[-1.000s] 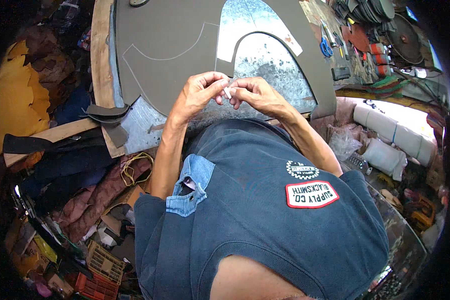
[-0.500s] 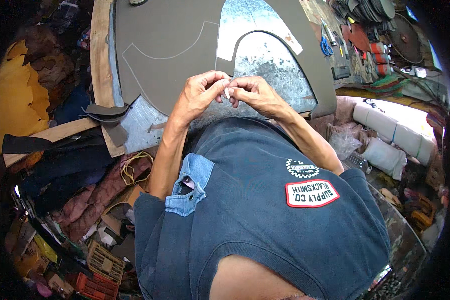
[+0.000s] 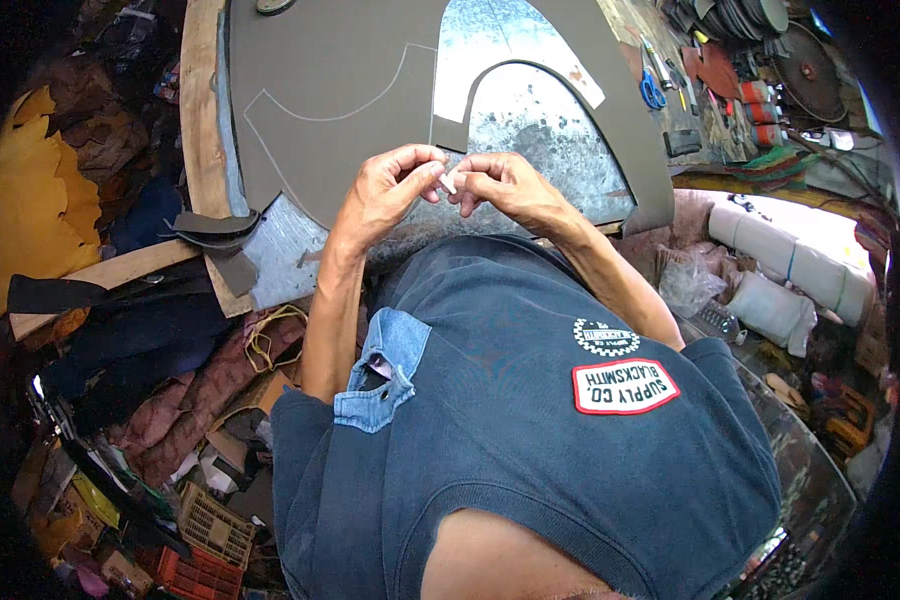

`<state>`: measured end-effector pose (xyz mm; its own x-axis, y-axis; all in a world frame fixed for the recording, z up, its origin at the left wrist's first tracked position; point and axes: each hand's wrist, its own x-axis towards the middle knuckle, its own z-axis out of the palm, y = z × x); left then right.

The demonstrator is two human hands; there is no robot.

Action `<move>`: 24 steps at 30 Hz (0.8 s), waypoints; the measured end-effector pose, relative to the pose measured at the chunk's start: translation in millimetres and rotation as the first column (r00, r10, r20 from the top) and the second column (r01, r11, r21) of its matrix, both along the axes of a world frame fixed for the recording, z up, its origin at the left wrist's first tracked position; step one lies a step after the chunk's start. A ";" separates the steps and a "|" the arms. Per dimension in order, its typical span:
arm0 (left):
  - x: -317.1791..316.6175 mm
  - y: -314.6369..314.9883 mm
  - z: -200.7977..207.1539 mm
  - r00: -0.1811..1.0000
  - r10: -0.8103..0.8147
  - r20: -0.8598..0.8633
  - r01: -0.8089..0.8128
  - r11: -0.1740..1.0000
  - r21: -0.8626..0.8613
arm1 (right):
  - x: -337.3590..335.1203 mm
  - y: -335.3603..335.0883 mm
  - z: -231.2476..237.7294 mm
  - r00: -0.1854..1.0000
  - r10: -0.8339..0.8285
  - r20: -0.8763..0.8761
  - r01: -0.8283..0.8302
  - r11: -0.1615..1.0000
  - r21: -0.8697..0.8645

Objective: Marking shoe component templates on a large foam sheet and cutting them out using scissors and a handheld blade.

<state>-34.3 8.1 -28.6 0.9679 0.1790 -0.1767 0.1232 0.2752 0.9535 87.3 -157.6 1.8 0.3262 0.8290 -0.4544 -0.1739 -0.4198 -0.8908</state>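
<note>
Close to the near edge of the work table, my left hand [image 3: 392,190] and my right hand [image 3: 508,188] meet fingertip to fingertip. Between them is a small, slim white piece [image 3: 448,184], too small to tell its kind. Right thumb and fingers pinch one end, while the left thumb and forefinger close at the other. Beyond the hands lies a grey-brown sheet [image 3: 340,70] with light outlines drawn on it. A curved opening in the sheet shows the speckled metal tabletop [image 3: 540,135]. A white-blue pattern-shaped patch [image 3: 505,30] lies at the far side.
Blue-handled scissors [image 3: 653,92] and other tools lie on a wooden bench [image 3: 705,140] at the right. Dark offcuts [image 3: 215,228] rest on the table's left corner. A yellow hide [image 3: 35,200] hangs far left. Crates [image 3: 215,525] and scraps clutter the floor, lower left.
My left hand has shifted slightly left, widening the space between the hands. The white piece now tilts more and shows between the fingertips.
</note>
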 end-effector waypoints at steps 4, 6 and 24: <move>-2.0 0.3 4.4 1.000 -0.016 0.009 0.016 1.000 0.015 | 0.7 2.0 -4.4 0.997 -0.023 -0.075 0.027 0.998 0.055; -3.8 -0.1 5.8 1.000 -0.018 0.013 0.017 1.000 0.025 | 4.0 1.0 -13.1 0.990 -0.033 -0.137 0.043 0.997 0.067; -6.6 0.7 2.6 0.981 -0.128 -0.144 0.131 0.991 0.011 | -6.9 -1.5 -7.1 0.871 0.006 0.491 0.003 1.000 -0.018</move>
<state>-40.9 8.8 -26.0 0.9482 0.0585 -0.3121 0.2916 0.2289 0.9287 80.4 -159.1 -5.4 0.5099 0.8231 -0.2501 0.2847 -0.4358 -0.8538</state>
